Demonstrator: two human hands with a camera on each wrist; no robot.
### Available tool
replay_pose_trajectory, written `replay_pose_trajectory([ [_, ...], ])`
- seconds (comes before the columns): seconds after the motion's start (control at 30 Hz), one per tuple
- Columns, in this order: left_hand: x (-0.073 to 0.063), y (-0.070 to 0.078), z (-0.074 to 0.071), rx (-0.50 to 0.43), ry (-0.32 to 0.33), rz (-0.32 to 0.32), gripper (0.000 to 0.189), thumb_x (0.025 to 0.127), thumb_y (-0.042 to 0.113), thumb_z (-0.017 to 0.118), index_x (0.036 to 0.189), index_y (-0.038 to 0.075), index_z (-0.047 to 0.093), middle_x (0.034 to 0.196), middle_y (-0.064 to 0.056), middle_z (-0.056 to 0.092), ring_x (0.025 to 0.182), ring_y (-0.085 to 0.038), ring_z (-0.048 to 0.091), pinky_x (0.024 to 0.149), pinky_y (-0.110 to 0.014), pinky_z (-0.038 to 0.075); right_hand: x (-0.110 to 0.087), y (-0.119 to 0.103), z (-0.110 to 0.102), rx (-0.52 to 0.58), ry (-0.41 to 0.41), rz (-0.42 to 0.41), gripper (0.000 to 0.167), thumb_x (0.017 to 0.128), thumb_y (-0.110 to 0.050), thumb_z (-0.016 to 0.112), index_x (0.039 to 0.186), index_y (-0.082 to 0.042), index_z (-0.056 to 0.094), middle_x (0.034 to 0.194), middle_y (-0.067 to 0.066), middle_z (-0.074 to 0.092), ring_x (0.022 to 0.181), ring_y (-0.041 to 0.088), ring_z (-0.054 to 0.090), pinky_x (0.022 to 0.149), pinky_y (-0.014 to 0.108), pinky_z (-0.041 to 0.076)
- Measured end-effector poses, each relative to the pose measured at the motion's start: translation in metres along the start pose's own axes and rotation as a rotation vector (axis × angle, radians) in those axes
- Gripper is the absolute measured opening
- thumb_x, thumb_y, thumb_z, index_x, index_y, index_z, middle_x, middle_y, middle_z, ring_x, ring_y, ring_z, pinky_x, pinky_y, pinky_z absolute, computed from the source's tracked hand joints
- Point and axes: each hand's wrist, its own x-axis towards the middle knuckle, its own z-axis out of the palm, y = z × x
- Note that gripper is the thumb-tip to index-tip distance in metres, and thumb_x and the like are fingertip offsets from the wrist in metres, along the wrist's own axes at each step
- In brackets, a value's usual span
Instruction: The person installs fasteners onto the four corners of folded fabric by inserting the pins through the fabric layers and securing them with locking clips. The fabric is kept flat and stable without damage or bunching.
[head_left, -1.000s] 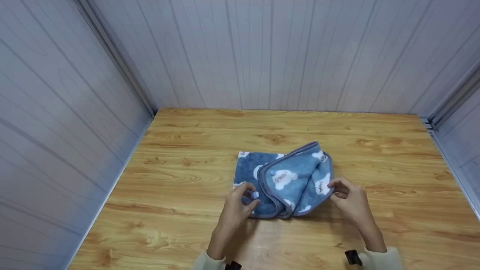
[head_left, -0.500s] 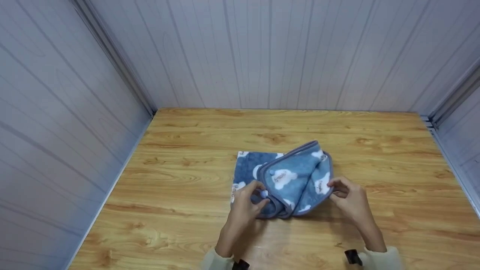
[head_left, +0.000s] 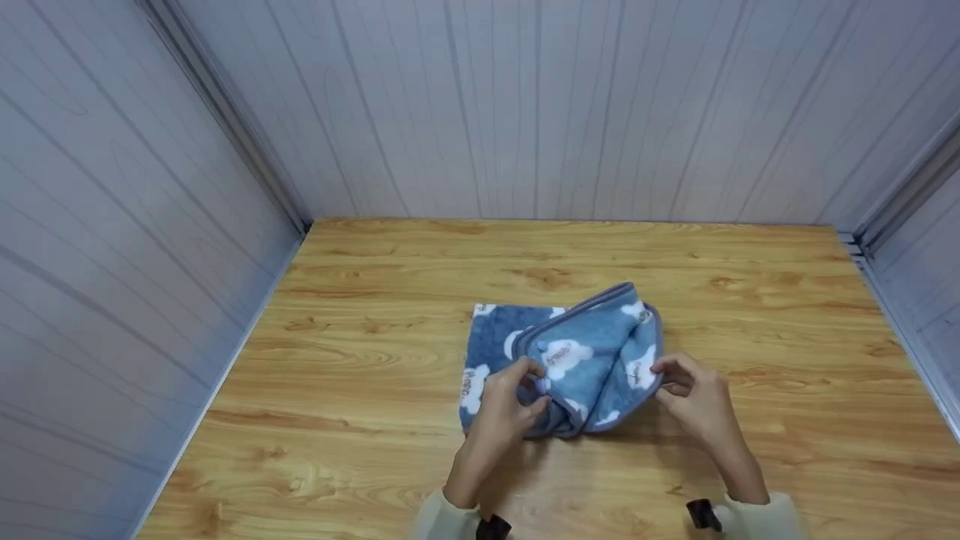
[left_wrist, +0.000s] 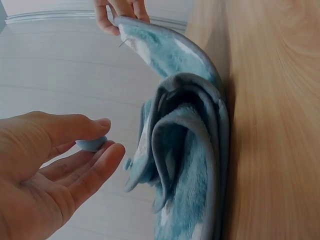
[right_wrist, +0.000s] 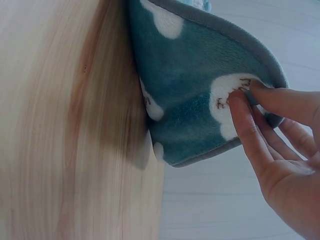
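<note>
A folded blue fleece blanket [head_left: 499, 330] with white cloud patches and grey edging lies on the table, its right part folded over at a slant. My left hand [head_left: 502, 409] pinches a small light-blue round cap [left_wrist: 91, 144] between thumb and fingers, apart from the cloth in the left wrist view. My right hand [head_left: 701, 397] pinches the raised right corner of the blanket. A small bluish piece [right_wrist: 251, 96] shows between its fingertips. A thin dark pin-like sliver [left_wrist: 122, 43] juts from that corner. Another light-blue knob [head_left: 542, 346] sits on the upper layer.
The wood-grain table [head_left: 360, 360] reaches back to a pale panelled wall [head_left: 495, 112]. Further panels stand along the left [head_left: 112, 247] and right [head_left: 930, 277] sides.
My left hand has moved right with the cap, over the middle of the blanket and closer to my right hand. The right hand and the corner it pinches have stayed nearly still.
</note>
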Motion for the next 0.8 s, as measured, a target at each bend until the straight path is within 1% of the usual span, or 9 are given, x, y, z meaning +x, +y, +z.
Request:
replay_pose_trajectory([
  [0.07, 0.002, 0.001, 0.002, -0.018, -0.015, -0.025, 0.030, 0.074, -0.005, 0.075, 0.097, 0.007, 0.060, 0.090, -0.002, 0.063, 0.079, -0.012, 0.063, 0.068, -0.028, 0.054, 0.000, 0.000, 0.000, 0.004, -0.002, -0.001, 0.026, 0.069, 0.022, 0.065, 0.088, 0.004, 0.064, 0.086, 0.014, 0.067, 0.077, 0.007, 0.064, 0.065, 0.019, 0.052],
  [0.13, 0.004, 0.002, 0.004, -0.037, -0.026, -0.037, 0.030, 0.075, -0.005, 0.074, 0.098, 0.007, 0.060, 0.090, -0.002, 0.063, 0.079, -0.011, 0.063, 0.067, -0.029, 0.054, 0.000, -0.001, 0.001, 0.008, -0.005, -0.001, 0.027, 0.069, 0.022, 0.066, 0.088, 0.004, 0.064, 0.086, 0.014, 0.066, 0.077, 0.008, 0.064, 0.065, 0.019, 0.052],
  [0.2, 0.005, 0.003, 0.006, -0.045, -0.028, -0.029, 0.029, 0.075, -0.005, 0.074, 0.098, 0.006, 0.060, 0.090, -0.002, 0.063, 0.079, -0.011, 0.063, 0.067, -0.029, 0.054, 0.000, 0.000, 0.001, 0.003, -0.006, 0.000, 0.027, 0.068, 0.022, 0.066, 0.089, 0.004, 0.064, 0.086, 0.014, 0.066, 0.077, 0.007, 0.063, 0.065, 0.019, 0.052],
  [0.37, 0.009, 0.002, 0.012, -0.070, -0.014, 0.045, 0.028, 0.074, -0.008, 0.073, 0.096, 0.004, 0.059, 0.087, -0.005, 0.064, 0.076, -0.014, 0.064, 0.065, -0.030, 0.054, 0.001, 0.000, 0.001, 0.009, -0.004, -0.001, 0.028, 0.068, 0.022, 0.065, 0.090, 0.004, 0.063, 0.087, 0.014, 0.066, 0.078, 0.007, 0.063, 0.066, 0.019, 0.052],
  [0.47, 0.011, 0.002, 0.014, -0.081, -0.014, 0.050, 0.028, 0.074, -0.008, 0.072, 0.095, 0.004, 0.059, 0.086, -0.005, 0.064, 0.076, -0.013, 0.064, 0.065, -0.029, 0.054, 0.001, -0.001, 0.001, 0.010, -0.004, -0.002, 0.029, 0.068, 0.022, 0.064, 0.090, 0.003, 0.063, 0.088, 0.014, 0.066, 0.079, 0.008, 0.063, 0.066, 0.019, 0.052],
  [0.57, 0.013, 0.003, 0.017, -0.095, -0.020, 0.041, 0.027, 0.074, -0.008, 0.071, 0.095, 0.004, 0.059, 0.085, -0.005, 0.065, 0.075, -0.012, 0.065, 0.064, -0.029, 0.054, 0.001, -0.002, 0.002, 0.008, -0.001, 0.003, 0.029, 0.069, 0.022, 0.065, 0.091, 0.003, 0.063, 0.089, 0.014, 0.066, 0.080, 0.009, 0.064, 0.067, 0.021, 0.053],
  [0.7, 0.016, 0.006, 0.021, -0.121, -0.027, 0.040, 0.026, 0.074, -0.009, 0.070, 0.093, 0.004, 0.059, 0.084, -0.005, 0.066, 0.073, -0.011, 0.065, 0.063, -0.028, 0.054, 0.001, -0.004, 0.003, 0.036, -0.005, 0.014, 0.030, 0.070, 0.022, 0.065, 0.093, 0.004, 0.062, 0.089, 0.016, 0.066, 0.080, 0.012, 0.063, 0.067, 0.022, 0.053],
  [0.8, 0.019, 0.007, 0.024, -0.125, -0.033, 0.045, 0.027, 0.073, -0.010, 0.071, 0.093, 0.004, 0.059, 0.085, -0.005, 0.066, 0.073, -0.010, 0.065, 0.064, -0.025, 0.054, 0.000, -0.005, 0.004, 0.062, -0.010, 0.023, 0.031, 0.070, 0.022, 0.064, 0.095, 0.005, 0.061, 0.089, 0.017, 0.066, 0.080, 0.012, 0.063, 0.067, 0.019, 0.052],
])
